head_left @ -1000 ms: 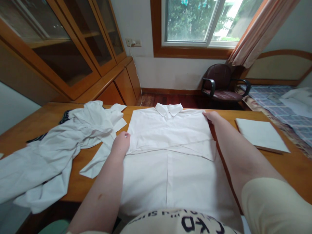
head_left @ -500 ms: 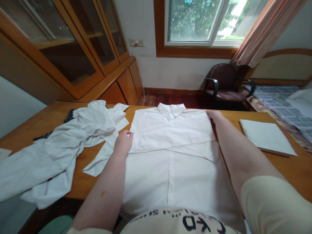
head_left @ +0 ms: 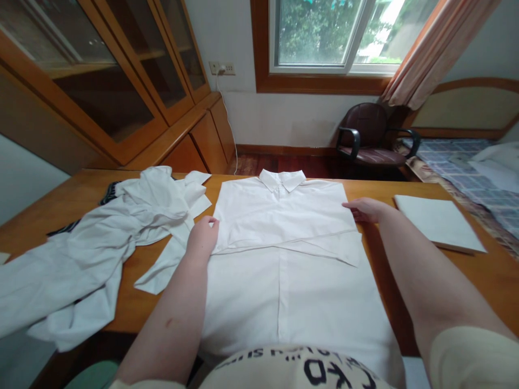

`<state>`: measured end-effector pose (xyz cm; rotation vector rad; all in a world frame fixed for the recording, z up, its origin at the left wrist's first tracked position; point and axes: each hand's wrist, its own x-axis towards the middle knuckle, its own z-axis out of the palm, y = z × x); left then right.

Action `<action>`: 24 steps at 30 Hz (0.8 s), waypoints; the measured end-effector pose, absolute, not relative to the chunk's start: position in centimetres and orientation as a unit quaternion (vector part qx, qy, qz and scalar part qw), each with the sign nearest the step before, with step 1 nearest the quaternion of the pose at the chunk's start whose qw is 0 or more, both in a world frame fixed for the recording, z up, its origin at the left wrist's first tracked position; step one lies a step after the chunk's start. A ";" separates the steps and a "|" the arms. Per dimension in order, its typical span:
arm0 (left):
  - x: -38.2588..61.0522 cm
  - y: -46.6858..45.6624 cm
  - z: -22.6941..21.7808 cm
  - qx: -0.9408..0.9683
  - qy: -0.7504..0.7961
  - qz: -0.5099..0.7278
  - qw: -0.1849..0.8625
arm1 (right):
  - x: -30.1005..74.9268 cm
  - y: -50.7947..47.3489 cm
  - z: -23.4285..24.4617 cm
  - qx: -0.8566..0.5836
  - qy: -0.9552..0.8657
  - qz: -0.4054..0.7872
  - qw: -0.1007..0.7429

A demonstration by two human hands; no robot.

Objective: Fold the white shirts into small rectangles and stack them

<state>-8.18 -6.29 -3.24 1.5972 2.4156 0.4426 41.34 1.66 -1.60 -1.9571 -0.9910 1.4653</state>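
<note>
A white collared shirt (head_left: 284, 216) lies face up on the wooden table, its collar at the far edge and its sleeves laid across the front. The near end of it reaches my body. At the shirt's left edge my left hand (head_left: 204, 237) pinches the fabric beside the sleeve fold. On the opposite side my right hand (head_left: 365, 209) has its fingertips closed on the right edge, below the shoulder. The sleeve ends overlap the lower right of the chest, with one pointed corner toward the right edge.
A crumpled heap of white clothes (head_left: 121, 227) covers the left of the table (head_left: 389, 189). A flat white board or stack (head_left: 440, 222) lies at the right. Beyond are a glass-door cabinet (head_left: 117, 81), an armchair (head_left: 367, 132) and a bed (head_left: 454, 162).
My right hand has moved down along the shirt's right edge, from the shoulder toward me, and its elbow has swung outward. My left hand stays at the left edge.
</note>
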 end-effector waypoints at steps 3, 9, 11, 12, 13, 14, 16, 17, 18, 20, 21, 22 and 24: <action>-8.1 -6.3 -3.1 0.542 0.821 0.147 0.108 | 41.3 0.9 -1.6 -0.709 -0.329 0.569 0.256; -8.1 -6.4 -3.0 0.539 0.822 0.147 0.112 | 41.3 -0.6 -0.8 -0.701 -0.370 0.584 0.176; -8.1 -6.4 -3.0 0.539 0.822 0.148 0.112 | 41.8 -1.3 -0.8 -0.692 -0.387 0.593 0.140; -8.1 -6.4 -3.0 0.540 0.821 0.149 0.111 | 42.0 -1.6 -0.9 -0.690 -0.391 0.593 0.137; -8.1 -6.4 -3.0 0.542 0.819 0.150 0.111 | 42.3 -1.8 -1.0 -0.691 -0.393 0.590 0.143; -8.1 -6.4 -3.0 0.544 0.818 0.150 0.111 | 42.5 -2.1 -1.1 -0.692 -0.393 0.586 0.153; -8.1 -6.4 -3.0 0.545 0.817 0.149 0.113 | 42.7 -2.5 -1.3 -0.694 -0.392 0.579 0.171; -8.0 -6.4 -3.0 0.545 0.818 0.149 0.113 | 42.8 -2.7 -1.3 -0.694 -0.395 0.577 0.172; -8.0 -6.4 -3.0 0.544 0.818 0.149 0.113 | 42.8 -2.8 -1.3 -0.693 -0.400 0.576 0.168; -8.1 -6.4 -3.0 0.544 0.818 0.151 0.110 | 42.8 -3.1 -1.2 -0.695 -0.413 0.569 0.149; -8.1 -6.4 -3.0 0.544 0.818 0.151 0.111 | 42.8 -3.2 -1.2 -0.699 -0.418 0.563 0.143; -8.1 -6.4 -3.0 0.543 0.818 0.152 0.114 | 42.8 -3.2 -1.2 -0.703 -0.420 0.557 0.141; -8.1 -6.3 -3.1 0.542 0.818 0.152 0.119 | 42.8 -3.4 -1.3 -0.710 -0.416 0.548 0.152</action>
